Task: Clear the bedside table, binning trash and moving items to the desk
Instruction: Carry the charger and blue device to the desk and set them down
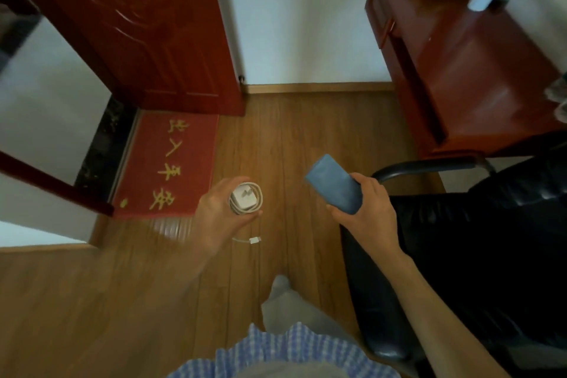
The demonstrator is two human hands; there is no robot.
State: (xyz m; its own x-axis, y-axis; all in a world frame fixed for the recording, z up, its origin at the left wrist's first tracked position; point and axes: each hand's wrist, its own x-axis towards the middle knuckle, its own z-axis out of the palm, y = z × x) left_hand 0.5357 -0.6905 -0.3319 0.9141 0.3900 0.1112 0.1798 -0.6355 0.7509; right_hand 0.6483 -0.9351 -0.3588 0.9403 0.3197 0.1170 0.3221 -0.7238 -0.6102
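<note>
At the far left an open, carved dark-red wooden door (147,24) is seen, and on the floor before it a red rectangular doormat (167,167) is laid. Yellow characters are printed on the mat; two of them can be read as 入 and 平, while the others are too blurred to be made out.

Right of the mat, the left hand (219,209) is held out over the wooden plank floor (92,301), the forearm reaching forward from the near edge. Its fingers are curled closed around a white plug-in charger wrapped in its coiled white cable (246,198); the prongs are turned upward, and a loose cable end with its connector hangs below the hand.

Further right, the right hand (366,212) is held at a similar height, closed around the lower end of a blue cylindrical object with rounded ends (334,184), which is tilted up and to the left. No label can be read on it.

Just beside the right arm, a black leather office chair (460,239) is placed. At the far right a glossy dark-red wooden desk (466,70) stands against the white wall, with blurred items on its top.
</note>
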